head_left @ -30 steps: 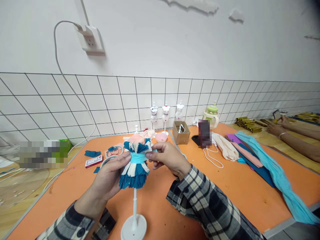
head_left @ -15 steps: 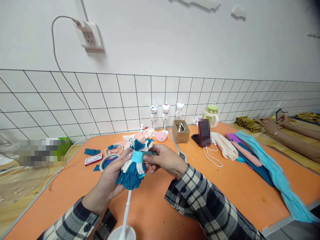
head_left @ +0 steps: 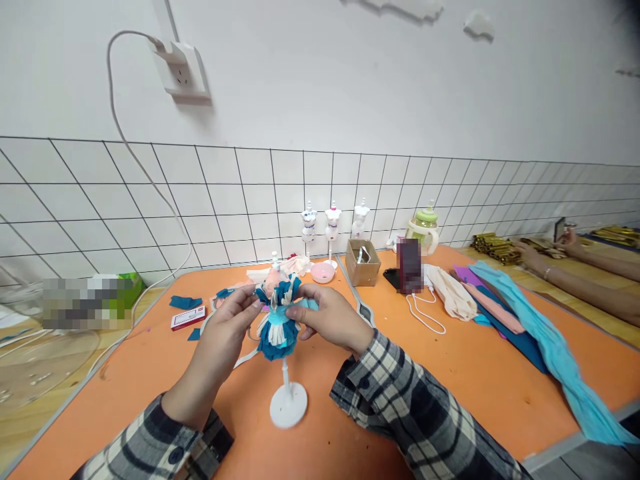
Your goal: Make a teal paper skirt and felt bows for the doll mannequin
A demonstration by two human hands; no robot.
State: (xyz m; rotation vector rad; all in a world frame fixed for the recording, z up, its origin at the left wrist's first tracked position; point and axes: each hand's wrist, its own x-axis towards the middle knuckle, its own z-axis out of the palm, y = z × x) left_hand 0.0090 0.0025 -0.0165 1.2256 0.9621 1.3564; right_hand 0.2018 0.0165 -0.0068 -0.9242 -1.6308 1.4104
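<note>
A miniature dress form on a white stand point(head_left: 289, 408) is in front of me, nearly upright. It wears a crepe-paper dress point(head_left: 278, 340) in dark blue and cream, with a light blue band round the waist. My left hand point(head_left: 220, 333) is closed on the dress's left side, fingertips at the bodice. On the other side my right hand point(head_left: 337, 321) pinches the loose end of the light blue crepe-paper strip point(head_left: 310, 304) at the waist. The fingers partly hide the bodice.
Behind stand several small white dress forms point(head_left: 333, 220), a pink bowl point(head_left: 323, 271) and a cardboard box point(head_left: 363, 263). A red-and-white box point(head_left: 188, 318) lies left. Crepe-paper strips point(head_left: 550, 340), a phone point(head_left: 409, 267) and a bottle point(head_left: 423, 230) are right. Another person's arms point(head_left: 575, 280) reach in far right.
The dress form has swung more upright, its base moving away from me and to the right. My left hand has shifted up from the skirt to the bodice. My right hand stays at the waist.
</note>
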